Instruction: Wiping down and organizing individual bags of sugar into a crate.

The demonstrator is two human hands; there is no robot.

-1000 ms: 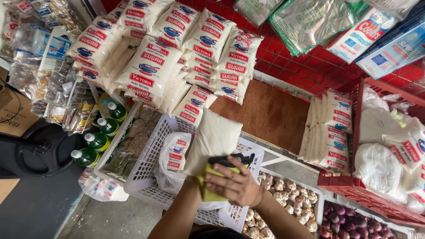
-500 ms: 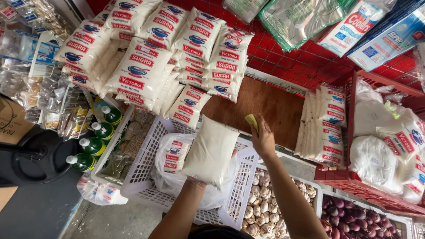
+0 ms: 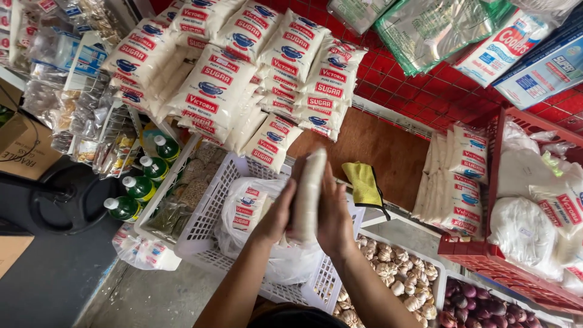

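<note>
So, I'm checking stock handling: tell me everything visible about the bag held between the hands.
The sugar bag is a slim clear-plastic pack of white granules, sealed, held upright and edge-on. The left hand and right hand press its two flat sides. It hangs above the white plastic basket, in front of the stacked sugar packs.

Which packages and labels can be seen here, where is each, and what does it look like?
Bag: pressed between left hand and right hand, white, edge-on.
Stacked bags: upper shelf, white with red and blue labels.
Upright bags: right of the wooden board, same labels.
Green bottles: left, white caps.
Cardboard box: far left, brown.
</note>
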